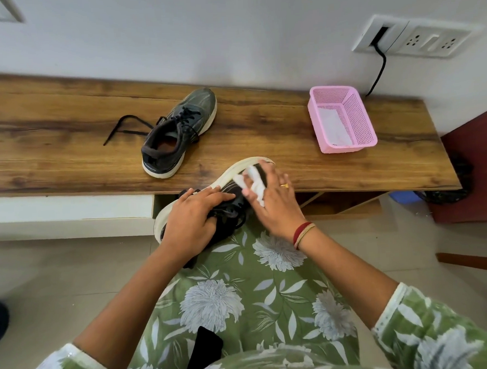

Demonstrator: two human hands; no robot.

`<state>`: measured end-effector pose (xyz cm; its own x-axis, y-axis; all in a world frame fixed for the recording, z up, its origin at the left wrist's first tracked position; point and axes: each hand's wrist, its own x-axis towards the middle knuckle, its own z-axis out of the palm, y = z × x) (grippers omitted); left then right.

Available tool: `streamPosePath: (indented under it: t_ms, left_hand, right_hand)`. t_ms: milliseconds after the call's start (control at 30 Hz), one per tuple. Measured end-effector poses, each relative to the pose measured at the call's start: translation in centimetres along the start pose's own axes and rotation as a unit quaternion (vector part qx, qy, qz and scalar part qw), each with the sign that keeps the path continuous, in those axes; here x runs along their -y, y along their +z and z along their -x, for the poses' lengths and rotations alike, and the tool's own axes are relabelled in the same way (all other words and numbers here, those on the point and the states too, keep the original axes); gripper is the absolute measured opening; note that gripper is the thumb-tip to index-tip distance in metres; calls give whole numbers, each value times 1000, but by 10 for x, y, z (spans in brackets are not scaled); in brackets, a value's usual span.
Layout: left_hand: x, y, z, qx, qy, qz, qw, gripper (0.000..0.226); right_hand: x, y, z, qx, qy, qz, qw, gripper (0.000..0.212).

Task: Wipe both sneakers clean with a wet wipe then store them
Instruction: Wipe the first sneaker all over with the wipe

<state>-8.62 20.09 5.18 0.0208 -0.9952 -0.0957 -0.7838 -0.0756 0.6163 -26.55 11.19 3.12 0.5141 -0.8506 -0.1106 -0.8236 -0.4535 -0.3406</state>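
Observation:
A dark sneaker with a white sole [230,176] lies tilted on its side at the bench's front edge, partly over my lap. My left hand [193,215] grips it around the laces and collar. My right hand [271,199] holds a white wet wipe [250,182] against the toe part of that sneaker. The second sneaker [177,131], grey-green with a white sole, stands upright on the wooden bench [65,137] further back, its black laces [126,128] undone and trailing left.
A pink perforated basket [359,122] stands on the bench at the right with a white wipe inside. A wall socket panel [412,37] with a black cable is above it. Open compartments [344,201] show under the bench.

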Motion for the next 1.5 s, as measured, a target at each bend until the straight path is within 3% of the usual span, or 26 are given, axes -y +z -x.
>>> streamPosePath:
  t_ms: [133, 200, 300, 333, 433, 467, 533, 600, 733, 833, 933, 1033, 1167, 1333, 1433, 1500]
  left_hand:
    - [-3, 0, -1, 6, 7, -4, 1000, 70]
    - [-2, 0, -1, 6, 6, -3, 1000, 70]
    - [-1, 0, 2, 7, 10, 0, 1000, 71]
    - [-1, 0, 3, 5, 10, 2, 1000, 70]
    - [-1, 0, 3, 1, 13, 6, 1000, 68]
    - [-1, -1, 2, 2, 13, 6, 1000, 66]
    - [-1, -4, 0, 2, 12, 0, 1000, 66]
    - [-3, -7, -1, -12, 13, -4, 1000, 68]
    - [-13, -10, 1, -51, 36, -2, 998, 67]
    - [-19, -17, 1, -82, 44, 4, 996, 65]
    - [-22, -24, 2, -109, 46, 0, 993, 63]
    - [-28, -27, 6, -123, 45, 15, 991, 62]
    - [-36, -27, 8, -120, 54, 15, 991, 60]
    - [-37, -24, 12, -102, 54, -20, 993, 61]
    - [-37, -23, 15, -111, 60, -53, 991, 60]
    - [-38, -23, 17, -129, 73, -75, 986, 60]
  right_hand:
    - [-15, -6, -4, -13, 54, -5, 998, 62]
    - [-13, -9, -4, -23, 40, -14, 999, 52]
    - [0, -19, -6, -106, 55, -162, 980, 32]
    - [-2, -25, -10, -130, 97, -246, 955, 24]
    - [-17, -53, -22, -192, 223, -484, 824, 22]
    - [-23, -60, -26, -218, 242, -508, 797, 21]
    - [-27, -71, -33, -269, 254, -507, 779, 16]
    - [-24, -74, -39, -292, 243, -475, 794, 13]
    - [-8, -60, -41, -241, 149, -309, 908, 27]
    - [5, -54, -30, -192, 46, -183, 963, 29]
    - [4, -51, -19, -181, 0, -157, 971, 31]
    - [4, -48, -9, -189, 17, -177, 966, 25]
    - [13, -46, 4, -194, 47, -170, 965, 44]
    - [25, -50, 15, -180, -45, -93, 978, 60]
    - [19, -57, 14, -151, -111, -2, 982, 53]
    - [8, -65, 5, -171, -96, 23, 980, 49]
